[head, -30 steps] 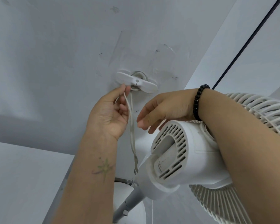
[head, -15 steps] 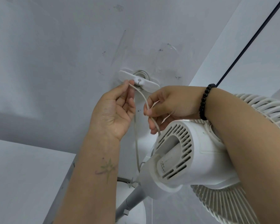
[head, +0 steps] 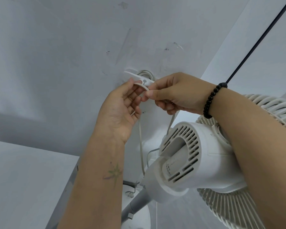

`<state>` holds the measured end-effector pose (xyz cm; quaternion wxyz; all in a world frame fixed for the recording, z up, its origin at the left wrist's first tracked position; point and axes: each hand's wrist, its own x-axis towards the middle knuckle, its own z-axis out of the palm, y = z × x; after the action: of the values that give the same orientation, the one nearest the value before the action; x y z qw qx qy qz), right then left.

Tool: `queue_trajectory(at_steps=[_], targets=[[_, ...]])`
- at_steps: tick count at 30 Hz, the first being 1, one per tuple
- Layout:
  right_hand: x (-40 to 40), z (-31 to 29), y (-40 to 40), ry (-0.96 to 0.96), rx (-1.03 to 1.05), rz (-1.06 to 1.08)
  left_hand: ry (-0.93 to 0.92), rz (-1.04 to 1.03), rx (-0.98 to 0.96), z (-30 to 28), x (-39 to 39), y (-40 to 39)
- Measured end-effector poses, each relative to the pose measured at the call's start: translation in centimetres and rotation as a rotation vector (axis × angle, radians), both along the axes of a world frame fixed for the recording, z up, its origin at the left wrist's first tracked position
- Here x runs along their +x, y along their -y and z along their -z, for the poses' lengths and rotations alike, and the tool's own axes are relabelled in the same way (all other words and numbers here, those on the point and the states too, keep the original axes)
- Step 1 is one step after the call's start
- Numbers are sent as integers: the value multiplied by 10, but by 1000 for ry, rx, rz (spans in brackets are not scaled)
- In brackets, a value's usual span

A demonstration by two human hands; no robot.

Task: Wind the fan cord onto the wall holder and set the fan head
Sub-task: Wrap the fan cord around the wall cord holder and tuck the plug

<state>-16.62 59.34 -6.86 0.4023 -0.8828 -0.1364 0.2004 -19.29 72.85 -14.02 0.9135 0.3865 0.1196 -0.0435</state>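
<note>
A white cord holder [head: 135, 76] is fixed to the pale wall, with a few turns of cord behind its bar. The flat white fan cord [head: 141, 146] hangs from the hands down towards the fan. My left hand [head: 122, 108] is just below the holder, fingers curled round a loop of the cord. My right hand [head: 175, 93], with a black bead bracelet on its wrist, pinches the cord right beside the holder and covers the holder's right end. The white fan head [head: 196, 156] sits under my right forearm, motor housing towards me.
The fan's grille [head: 229, 205] fills the lower right, and its pole [head: 135, 204] and round base [head: 139, 217] lie below. A thin dark cable [head: 257, 40] runs up the wall at the upper right. A pale ledge [head: 28, 179] spans the lower left.
My right hand rose from beside the fan head, took hold of the cord and carried it up to the holder. My left hand stayed at the holder, keeping the cord.
</note>
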Motion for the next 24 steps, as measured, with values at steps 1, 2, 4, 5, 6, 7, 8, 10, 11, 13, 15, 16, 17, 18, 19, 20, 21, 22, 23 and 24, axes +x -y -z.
queue_trajectory(at_steps=[1,2,4,5,6,7,8,10,11,13,15,16,17,18,19,20,21,22,23,24], targets=[[0,0,-1,-3,5,-2,-2,-27,-20,-1,0,2],[0,0,-1,-6,14,-6,3,-72,-39,-2,0,5],[0,-1,-3,-20,36,-21,28,-189,-94,-5,-1,12],[0,-1,-3,-29,46,-28,36,-236,-133,-7,-2,16],[0,-1,-3,-39,51,-35,40,-267,-172,-8,-2,18],[0,0,-3,-48,51,-38,41,-286,-200,-9,-2,19],[0,0,-2,-53,41,-37,41,-295,-219,-9,-2,20],[1,1,-1,-43,-14,-21,29,-306,-248,-7,-1,19],[1,1,-1,-30,-51,-10,18,-308,-256,-6,0,18],[1,1,-1,7,-105,7,-2,-305,-250,-5,0,19],[1,0,-2,45,-138,12,-20,-293,-236,-5,0,18],[1,0,-2,63,-148,15,-26,-287,-229,-5,0,18],[1,0,-2,78,-152,18,-31,-282,-220,-5,1,17],[2,0,-2,89,-144,20,-37,-278,-205,-5,1,16],[2,0,-1,94,-129,22,-46,-274,-187,-5,2,14],[2,1,0,92,-115,23,-59,-272,-180,-5,2,13],[3,1,1,85,-112,26,-75,-269,-189,-5,3,12],[3,2,1,68,-120,32,-90,-267,-211,-5,4,11],[2,2,2,39,-134,41,-102,-266,-242,-4,4,10],[2,3,2,7,-150,48,-108,-267,-274,-3,4,10]])
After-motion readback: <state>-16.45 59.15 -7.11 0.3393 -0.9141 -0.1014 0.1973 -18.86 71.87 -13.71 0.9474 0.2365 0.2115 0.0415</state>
